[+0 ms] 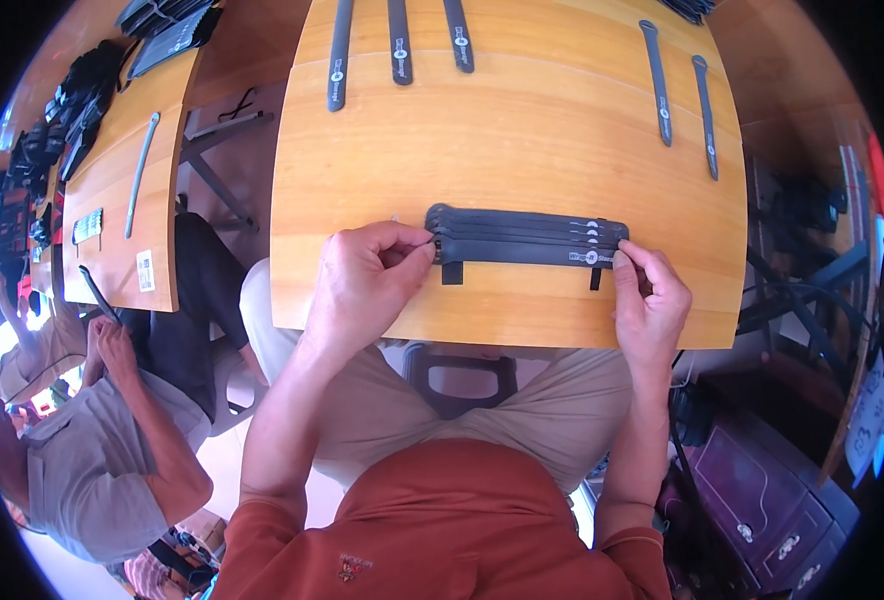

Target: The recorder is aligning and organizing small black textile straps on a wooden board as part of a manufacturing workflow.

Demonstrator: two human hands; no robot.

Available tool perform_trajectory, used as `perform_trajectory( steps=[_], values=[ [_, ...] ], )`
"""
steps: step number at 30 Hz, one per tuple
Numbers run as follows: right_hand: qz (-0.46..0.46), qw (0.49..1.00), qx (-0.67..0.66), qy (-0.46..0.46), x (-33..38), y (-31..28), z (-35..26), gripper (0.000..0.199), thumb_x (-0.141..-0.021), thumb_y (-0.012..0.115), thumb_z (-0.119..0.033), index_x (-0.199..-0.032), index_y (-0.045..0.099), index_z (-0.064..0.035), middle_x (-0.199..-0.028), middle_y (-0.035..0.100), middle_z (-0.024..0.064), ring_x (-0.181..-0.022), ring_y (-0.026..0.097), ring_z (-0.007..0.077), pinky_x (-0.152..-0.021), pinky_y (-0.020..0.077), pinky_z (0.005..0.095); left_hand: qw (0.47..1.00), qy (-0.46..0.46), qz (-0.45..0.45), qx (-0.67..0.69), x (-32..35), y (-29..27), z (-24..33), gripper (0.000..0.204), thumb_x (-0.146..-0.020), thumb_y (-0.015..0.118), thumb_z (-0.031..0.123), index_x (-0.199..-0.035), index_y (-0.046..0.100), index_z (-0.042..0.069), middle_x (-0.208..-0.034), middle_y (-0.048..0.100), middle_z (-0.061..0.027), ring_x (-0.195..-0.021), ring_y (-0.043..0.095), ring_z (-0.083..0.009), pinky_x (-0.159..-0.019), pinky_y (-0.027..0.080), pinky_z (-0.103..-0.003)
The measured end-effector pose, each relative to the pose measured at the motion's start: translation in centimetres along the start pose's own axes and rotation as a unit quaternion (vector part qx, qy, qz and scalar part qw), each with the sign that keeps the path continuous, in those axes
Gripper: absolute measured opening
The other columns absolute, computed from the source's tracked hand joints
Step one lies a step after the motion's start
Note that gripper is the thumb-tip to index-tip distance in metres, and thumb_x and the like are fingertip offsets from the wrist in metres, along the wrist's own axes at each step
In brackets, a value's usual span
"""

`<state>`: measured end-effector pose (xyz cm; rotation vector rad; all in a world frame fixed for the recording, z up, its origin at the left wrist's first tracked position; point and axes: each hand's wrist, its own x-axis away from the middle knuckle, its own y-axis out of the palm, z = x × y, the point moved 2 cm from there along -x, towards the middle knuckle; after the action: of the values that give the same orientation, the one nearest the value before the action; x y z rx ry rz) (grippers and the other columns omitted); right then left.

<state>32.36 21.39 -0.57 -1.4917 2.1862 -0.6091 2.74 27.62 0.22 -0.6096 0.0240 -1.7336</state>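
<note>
A fanned stack of several dark grey straps, with rounded ends and pale printing near the right end, lies crosswise on the wooden table in front of me. Thumb and forefinger of my left hand pinch the left end of the nearest strap. At its right end, my right hand pinches the same strap between thumb and fingertip. Two short black strips, one on the left and one on the right, stick out from under the stack toward me.
Three loose straps lie at the table's far left, and two more at the far right. On my left, a person in a grey shirt holds a dark strap at a second table. Dark drawers stand at lower right.
</note>
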Motion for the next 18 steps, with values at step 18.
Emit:
perform_trajectory(
  steps=[18],
  values=[
    [0.019, 0.998, 0.015, -0.056, -0.09, 0.36, -0.30, 0.012, -0.090, 0.072, 0.005, -0.102, 0.072, 0.0055, -0.081, 0.068, 0.0146, -0.063, 0.064, 0.0201, -0.060, 0.0500, 0.0300, 1.000, -0.014, 0.003, 0.026, -0.18, 0.12, -0.07, 0.013, -0.094, 0.072, 0.004, -0.100, 0.075, -0.007, -0.072, 0.069, -0.0005, -0.065, 0.059, -0.0037, -0.058, 0.047, -0.023]
  ],
)
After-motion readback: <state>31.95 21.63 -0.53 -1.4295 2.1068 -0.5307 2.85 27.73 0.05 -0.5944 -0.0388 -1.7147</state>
